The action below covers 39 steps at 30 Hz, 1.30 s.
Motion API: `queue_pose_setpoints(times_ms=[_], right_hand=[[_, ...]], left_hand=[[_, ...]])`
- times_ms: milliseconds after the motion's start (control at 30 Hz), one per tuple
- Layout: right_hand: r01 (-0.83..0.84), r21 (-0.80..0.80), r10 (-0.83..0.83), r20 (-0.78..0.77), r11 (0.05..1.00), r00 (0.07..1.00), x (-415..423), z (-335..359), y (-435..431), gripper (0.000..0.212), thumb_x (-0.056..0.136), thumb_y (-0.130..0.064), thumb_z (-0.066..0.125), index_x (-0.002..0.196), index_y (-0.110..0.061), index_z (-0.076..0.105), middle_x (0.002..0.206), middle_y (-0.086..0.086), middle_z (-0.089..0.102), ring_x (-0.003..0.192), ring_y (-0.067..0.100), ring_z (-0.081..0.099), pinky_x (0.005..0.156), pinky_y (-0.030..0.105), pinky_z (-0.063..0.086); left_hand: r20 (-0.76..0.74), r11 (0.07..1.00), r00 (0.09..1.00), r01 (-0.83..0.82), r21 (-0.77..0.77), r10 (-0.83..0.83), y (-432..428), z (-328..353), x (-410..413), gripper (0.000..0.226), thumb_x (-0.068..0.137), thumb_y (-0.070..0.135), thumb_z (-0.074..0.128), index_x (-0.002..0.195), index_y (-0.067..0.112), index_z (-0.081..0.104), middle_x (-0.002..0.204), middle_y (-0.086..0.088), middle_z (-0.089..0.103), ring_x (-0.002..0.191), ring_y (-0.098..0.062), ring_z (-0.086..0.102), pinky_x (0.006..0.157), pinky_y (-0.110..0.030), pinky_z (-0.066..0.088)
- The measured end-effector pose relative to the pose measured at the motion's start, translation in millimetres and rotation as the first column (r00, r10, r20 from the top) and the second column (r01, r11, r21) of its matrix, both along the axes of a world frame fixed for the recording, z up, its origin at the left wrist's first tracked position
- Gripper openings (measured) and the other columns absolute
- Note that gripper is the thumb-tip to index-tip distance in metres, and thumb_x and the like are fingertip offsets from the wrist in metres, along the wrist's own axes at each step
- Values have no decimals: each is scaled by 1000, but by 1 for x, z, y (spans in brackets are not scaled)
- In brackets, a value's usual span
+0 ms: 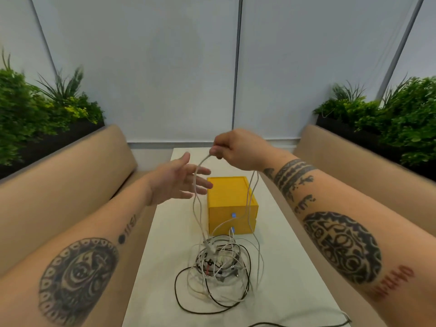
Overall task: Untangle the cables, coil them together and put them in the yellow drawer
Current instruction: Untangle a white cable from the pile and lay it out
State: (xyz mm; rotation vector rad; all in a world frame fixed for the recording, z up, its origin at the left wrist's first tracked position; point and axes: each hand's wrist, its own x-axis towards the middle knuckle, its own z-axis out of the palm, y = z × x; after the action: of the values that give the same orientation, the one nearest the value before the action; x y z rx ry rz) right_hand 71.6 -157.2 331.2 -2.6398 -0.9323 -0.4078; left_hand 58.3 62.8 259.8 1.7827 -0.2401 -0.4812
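Head view, right grip (232, 149) pinching cable (204, 158), tangle (219, 265) well inside table (295, 267) edges

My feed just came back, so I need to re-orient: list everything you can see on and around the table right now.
drawer unit: one, yellow, two drawers with blue knobs, both look shut, mid-table.
cable tangle: one pile, white and black, on the table in front of the drawer unit.
lifted cable: white, strands rising from the tangle to the right hand; count unclear.
stray cable: one, black, at the table's near edge.
table: one, white, centre.
benches: two, tan, either side of the table.
plants: two clusters, green, in black planters behind the benches.
left hand: open, fingers spread, at the lifted cable.
right hand: pinching the lifted cable's top.
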Motion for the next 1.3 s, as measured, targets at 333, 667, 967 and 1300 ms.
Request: queue_pose_setpoints(times_ms=[333,667,967,1300], right_hand=[[47,-139,-54,-50,989,997,-6,-16,-20,34,105,-43,38,94,-26,65,89,-10,65,82,12,59,76,33,46],[225,-55,-227,-38,973,973,3,-11,-107,25,104,-38,44,91,-27,62,85,-10,60,85,16,56,76,29,37],[225,-12,-225,-24,974,974,-9,-28,-105,25,102,-40,44,89,-29,62,90,-6,68,86,17,60,74,31,43],[107,-88,-92,159,990,983,-19,-18,-35,28,103,-41,45,94,-24,66,83,-4,67,77,20,59,66,31,47]], left_hand=[[741,754,671,-501,425,29,-1,22,-1,33,100,30,44,69,25,56,70,8,57,75,-20,54,64,-33,39],[817,500,534,-780,377,217,62,1,-3,27,103,33,46,106,19,69,101,-16,70,95,-38,58,69,-35,38],[314,662,881,-474,581,355,49,-4,-3,57,101,52,28,97,10,67,87,-7,72,57,-28,61,67,-33,51],[335,966,942,-83,246,-5,-58,33,-25,31,103,34,42,85,21,64,58,6,48,59,-19,46,58,-31,43]])
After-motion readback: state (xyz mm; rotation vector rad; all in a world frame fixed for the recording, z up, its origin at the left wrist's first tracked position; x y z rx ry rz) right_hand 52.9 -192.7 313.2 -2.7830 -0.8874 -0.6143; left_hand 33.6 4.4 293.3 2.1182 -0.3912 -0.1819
